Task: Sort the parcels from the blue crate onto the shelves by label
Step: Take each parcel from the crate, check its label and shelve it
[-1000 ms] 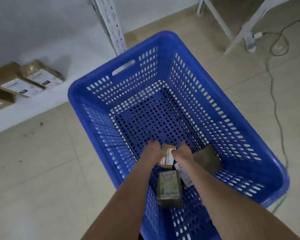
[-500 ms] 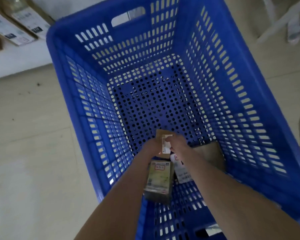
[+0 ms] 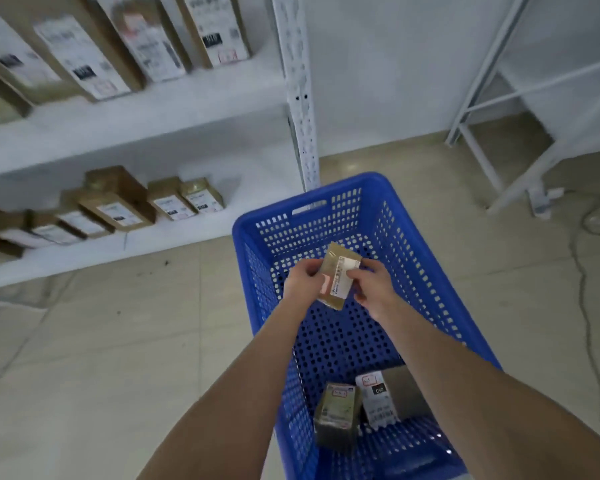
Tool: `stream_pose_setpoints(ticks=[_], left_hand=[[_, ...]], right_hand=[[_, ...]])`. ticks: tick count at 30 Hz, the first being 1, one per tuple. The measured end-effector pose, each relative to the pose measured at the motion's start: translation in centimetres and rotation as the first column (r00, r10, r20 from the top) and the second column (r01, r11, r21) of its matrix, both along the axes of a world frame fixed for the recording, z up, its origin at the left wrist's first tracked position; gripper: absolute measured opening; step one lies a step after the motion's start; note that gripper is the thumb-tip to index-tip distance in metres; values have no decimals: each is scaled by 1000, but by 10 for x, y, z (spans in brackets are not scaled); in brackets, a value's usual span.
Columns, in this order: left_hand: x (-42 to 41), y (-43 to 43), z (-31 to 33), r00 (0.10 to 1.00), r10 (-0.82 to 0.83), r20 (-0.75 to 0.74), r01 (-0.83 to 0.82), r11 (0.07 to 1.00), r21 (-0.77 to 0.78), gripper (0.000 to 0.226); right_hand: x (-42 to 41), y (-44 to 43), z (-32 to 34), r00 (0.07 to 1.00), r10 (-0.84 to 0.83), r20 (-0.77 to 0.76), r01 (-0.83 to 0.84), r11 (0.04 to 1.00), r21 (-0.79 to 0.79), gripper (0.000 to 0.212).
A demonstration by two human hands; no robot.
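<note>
**Small parcel held up for a label check**

At the near end of the blue crate (image 3: 413, 244), a boxy brown parcel (image 3: 336, 415) lies on the perforated plastic floor. Just to its right lies a white-labelled parcel (image 3: 378, 400). Farther in, above the crate floor, both hands pinch a small cardboard carton (image 3: 338, 277). The left hand (image 3: 302, 282) curls round its left edge and the right hand (image 3: 373, 285) nips its right edge. Its white label is tilted face-up, probably so it can be read. Beyond, on the left, the white metal shelves (image 3: 187, 233) hold rows of brown shelved cartons (image 3: 118, 202), their labels facing outward.
</note>
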State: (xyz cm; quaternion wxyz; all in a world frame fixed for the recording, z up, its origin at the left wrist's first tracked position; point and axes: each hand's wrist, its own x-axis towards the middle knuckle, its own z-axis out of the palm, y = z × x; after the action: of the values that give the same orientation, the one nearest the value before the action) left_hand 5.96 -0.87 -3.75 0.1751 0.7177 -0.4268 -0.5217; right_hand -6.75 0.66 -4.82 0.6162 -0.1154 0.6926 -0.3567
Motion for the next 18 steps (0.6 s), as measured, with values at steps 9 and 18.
stream_pose_setpoints(ticks=[9,18], left_hand=[[1,-6,159,995,4,-99,-29,967,-253,5],[6,13,253,999,46,2,-42,929,-369,55]], right_hand=[[-9,-5,161,985,38,167,0,974,-225,35],[-23,6,255,972,229,-50,-228,880,-417,24]])
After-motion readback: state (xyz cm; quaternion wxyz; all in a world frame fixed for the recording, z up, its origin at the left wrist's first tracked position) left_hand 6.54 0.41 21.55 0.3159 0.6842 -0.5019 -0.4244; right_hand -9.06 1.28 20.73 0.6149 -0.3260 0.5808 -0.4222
